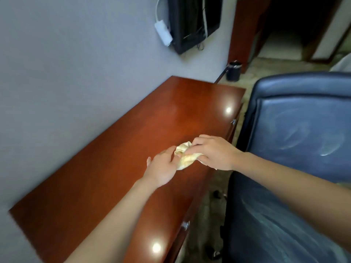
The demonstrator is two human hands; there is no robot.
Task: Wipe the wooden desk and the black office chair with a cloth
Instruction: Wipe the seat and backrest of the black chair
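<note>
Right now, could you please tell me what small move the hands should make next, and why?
Probably spread the crumpled pale yellow cloth flat: the right hand grips it bunched on the glossy reddish-brown wooden desk, the left hand touches its edge, and a wad wipes little.

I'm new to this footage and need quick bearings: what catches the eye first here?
Mid-frame, a crumpled yellowish cloth lies on the glossy reddish wooden desk; the right hand grips it and the left hand lightly touches its edge. At right stands the black office chair, streaked with pale smears.
</note>
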